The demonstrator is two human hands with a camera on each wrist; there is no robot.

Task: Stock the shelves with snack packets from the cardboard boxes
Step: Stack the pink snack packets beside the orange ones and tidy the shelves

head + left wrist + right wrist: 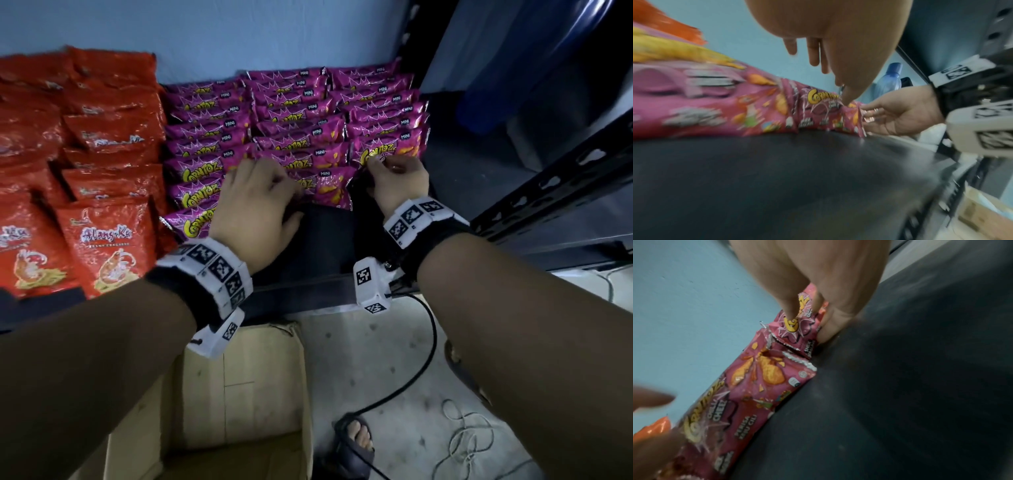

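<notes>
Mid-placement, judging by rows; right hand [397, 178] pinching front purple packet [797, 324] upright at right row's front on shelf [325, 240]; left hand [257, 205] loose-fingered on middle-row packets [308, 171], gripping nothing; next likely: release, reach down to cardboard box [239, 394] for more; box contents not visible.

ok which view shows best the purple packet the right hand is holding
The right wrist view: the purple packet fills the centre, pinched between thumb and fingers of the right hand at the shelf. The head view shows the hand covering its lower edge; the left wrist view shows it small and blurred.
</notes>
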